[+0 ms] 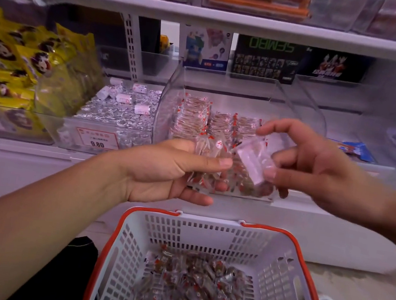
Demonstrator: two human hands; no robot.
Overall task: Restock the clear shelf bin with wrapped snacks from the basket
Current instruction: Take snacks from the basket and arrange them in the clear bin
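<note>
The clear shelf bin stands on the middle shelf with rows of wrapped snacks upright inside, red marks on clear wrappers. In front of its opening, my left hand grips a small bunch of wrapped snacks between thumb and fingers. My right hand pinches a single wrapped snack, blurred, right beside the bunch. Below my hands the white basket with an orange rim holds several loose wrapped snacks on its bottom.
Left of the clear bin sits a bin of silver-wrapped sweets with a 9.80 price tag. Yellow snack bags fill the far-left bin. Toy boxes stand behind. A blue packet lies at right. An upper shelf overhangs.
</note>
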